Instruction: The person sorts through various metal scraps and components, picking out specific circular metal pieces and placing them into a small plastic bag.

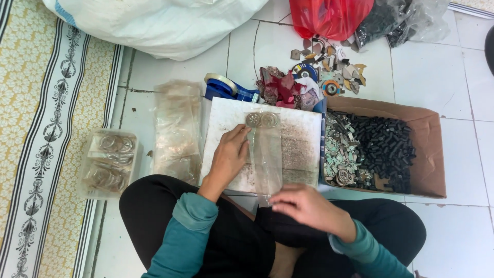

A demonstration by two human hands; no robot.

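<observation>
A long clear plastic bag lies on a white board in front of me, with two round metal discs at its far end. My left hand rests flat on the board, fingers pressing the bag's left edge. Down at the bag's near end, my right hand has its fingers closed around the bag's edge. I sit cross-legged in black trousers and teal sleeves.
A cardboard box of black cylinders and metal parts stands to the right. A stack of clear bags and a tub of packed discs lie left. A blue tape dispenser, scraps, a white sack and a red bag sit beyond.
</observation>
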